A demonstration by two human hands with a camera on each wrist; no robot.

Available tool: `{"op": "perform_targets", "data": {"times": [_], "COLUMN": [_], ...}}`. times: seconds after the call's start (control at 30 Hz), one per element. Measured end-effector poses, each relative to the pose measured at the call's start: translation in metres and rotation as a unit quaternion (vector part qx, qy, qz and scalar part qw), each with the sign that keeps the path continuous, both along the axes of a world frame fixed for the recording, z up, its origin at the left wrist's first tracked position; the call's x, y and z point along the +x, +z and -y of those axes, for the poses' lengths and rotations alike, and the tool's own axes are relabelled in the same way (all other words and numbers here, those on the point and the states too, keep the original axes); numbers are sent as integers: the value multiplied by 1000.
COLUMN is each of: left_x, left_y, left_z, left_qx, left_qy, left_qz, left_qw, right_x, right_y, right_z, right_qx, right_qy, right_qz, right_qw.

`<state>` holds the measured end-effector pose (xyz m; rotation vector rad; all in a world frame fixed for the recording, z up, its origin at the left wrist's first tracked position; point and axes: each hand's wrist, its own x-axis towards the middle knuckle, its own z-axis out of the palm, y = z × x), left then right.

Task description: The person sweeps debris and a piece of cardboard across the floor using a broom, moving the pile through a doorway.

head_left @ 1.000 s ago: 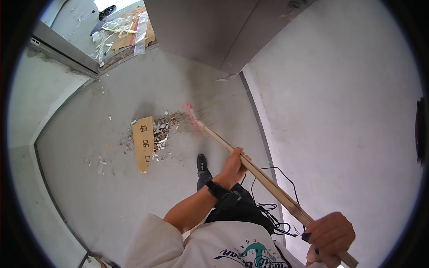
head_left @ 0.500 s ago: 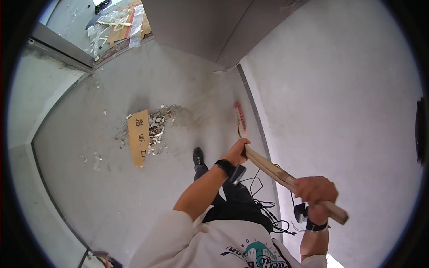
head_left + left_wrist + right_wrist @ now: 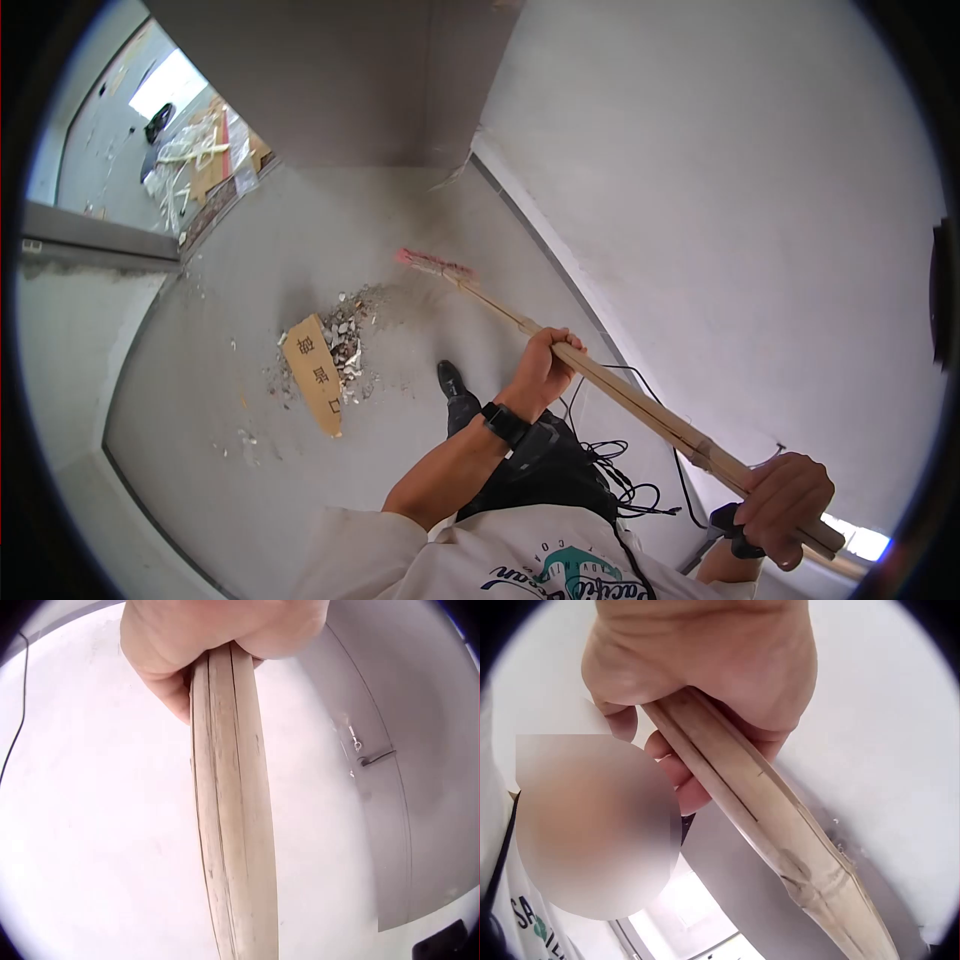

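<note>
Holding the broom (image 3: 640, 405) slantwise, both hands curled tight round its wooden handle.
I see my left hand (image 3: 540, 365) gripping midway, my right hand (image 3: 785, 505) near the top end; the bristles (image 3: 432, 264) are just beside the rubble pile (image 3: 345, 335).
</note>
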<state>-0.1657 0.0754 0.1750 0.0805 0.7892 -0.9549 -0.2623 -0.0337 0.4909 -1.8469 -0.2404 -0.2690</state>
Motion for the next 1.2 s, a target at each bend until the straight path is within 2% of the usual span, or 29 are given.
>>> {"op": "perform_targets", "data": {"times": [0.03, 0.1, 0.23, 0.33, 0.4, 0.43, 0.5, 0.53, 0.57, 0.7, 0.93, 1.03, 1.07, 1.17, 1.2], "left_x": [8, 25, 75, 104, 109, 103, 91, 69, 44, -54, -206, -234, -243, -247, -242], "left_y": [-2, -11, -46, -98, -146, -160, -184, -193, -190, -173, -113, -68, -55, -41, -45], "left_z": [9, 25, 46, 64, 81, 88, 107, 120, 128, 160, 181, 193, 192, 197, 196], "left_qx": [-27, -56, -55, -34, 101, 101, 158, 153, 174, 180, 171, 145, 144, 158, 159], "left_qy": [25, 41, 10, 5, -15, -21, -60, -52, -64, -110, -236, -255, -230, -188, -177], "left_qz": [12, 27, 64, 59, 116, 115, 117, 96, 118, 80, 60, 61, 54, 70, 87], "left_qw": [999, 997, 996, 998, 988, 988, 979, 982, 975, 974, 955, 954, 961, 967, 967], "right_x": [-4, -7, 1, 18, 26, 24, -3, -23, -46, -135, -257, -275, -282, -316, -317], "right_y": [-5, -25, -69, -127, -176, -197, -209, -211, -210, -195, -134, -87, -76, -76, -81], "right_z": [2, 7, 25, 30, 37, 41, 53, 62, 67, 79, 91, 100, 106, 134, 134], "right_qx": [0, 6, 6, 5, -12, -18, 18, 21, 26, 21, -4, 19, 24, 32, 74], "right_qy": [-13, -131, -92, -63, -33, -24, -114, -143, -172, -275, -331, -343, -335, -302, -308], "right_qz": [1, 15, 5, -12, -13, -27, 2, -6, -12, -36, -38, -45, -36, -20, -19], "right_qw": [1000, 991, 996, 998, 999, 999, 993, 990, 985, 961, 943, 938, 941, 953, 948]}}
